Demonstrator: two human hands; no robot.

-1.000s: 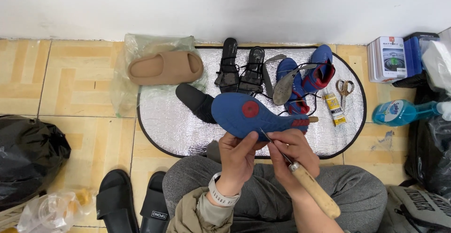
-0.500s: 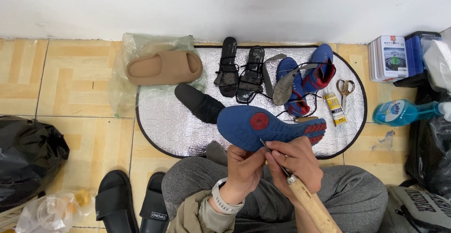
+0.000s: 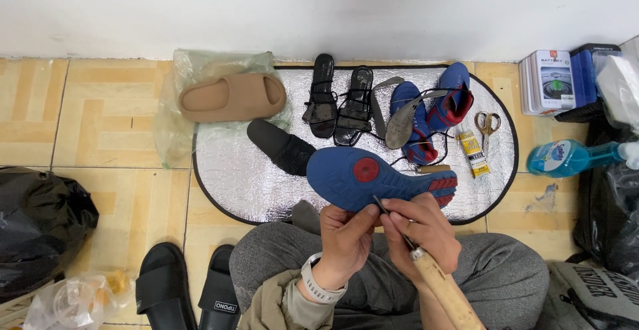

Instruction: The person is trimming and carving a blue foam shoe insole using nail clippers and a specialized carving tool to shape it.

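My left hand (image 3: 346,237) grips the near edge of a blue shoe sole (image 3: 373,178) with red patches, held bottom-up over my lap. My right hand (image 3: 423,233) holds an awl with a wooden handle (image 3: 444,290); its thin metal tip touches the sole's edge between my two hands. A blue and red shoe upper (image 3: 432,107) lies on the silver mat (image 3: 233,177) beyond the sole.
On the mat lie black strappy sandals (image 3: 339,100), a black slipper (image 3: 279,147), scissors (image 3: 488,125) and a yellow glue tube (image 3: 472,151). A tan slide (image 3: 229,97) rests on plastic. Black slides (image 3: 183,297), black bags (image 3: 40,227), a blue bottle (image 3: 566,158) and boxes (image 3: 549,80) surround me.
The sole has shifted slightly right and nearer to me, and both hands have moved lower with it. The awl tip stays at the sole's edge.
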